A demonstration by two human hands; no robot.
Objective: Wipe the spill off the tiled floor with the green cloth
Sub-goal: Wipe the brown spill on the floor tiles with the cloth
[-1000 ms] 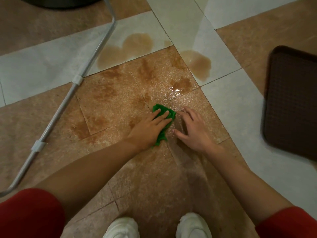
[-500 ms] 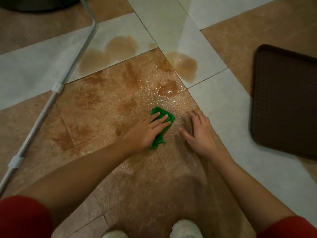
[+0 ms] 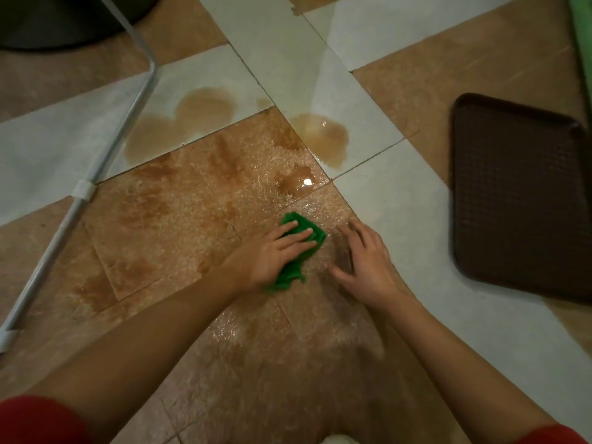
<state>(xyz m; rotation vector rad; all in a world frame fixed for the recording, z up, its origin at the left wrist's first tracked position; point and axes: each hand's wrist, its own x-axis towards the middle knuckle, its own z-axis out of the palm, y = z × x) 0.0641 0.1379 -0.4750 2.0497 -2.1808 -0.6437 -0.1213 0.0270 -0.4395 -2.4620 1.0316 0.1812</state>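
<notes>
At the far left, a grey metal pole is seen lying slantwise across the floor, with a white clip fitted round it. A dark round object is cut off by the far left corner. The spill is spread as brown puddles over the pale tiles just right of the pole and as a wet, glistening film over the brown tile nearer the person. Another puddle lies further right on a pale tile.

Near the middle, the cloth is pressed flat against the wet brown tile under the left hand. Its fingers are held straight and close together on top of the cloth, whose crumpled ends show beyond the fingertips and below the palm. Just beside it, apart from the cloth, the right hand is braced on the floor, its fingers spread and slightly arched. Red sleeves are seen at both near corners.

At the right, a dark brown tray lies flat on the floor, well apart from the hands.
</notes>
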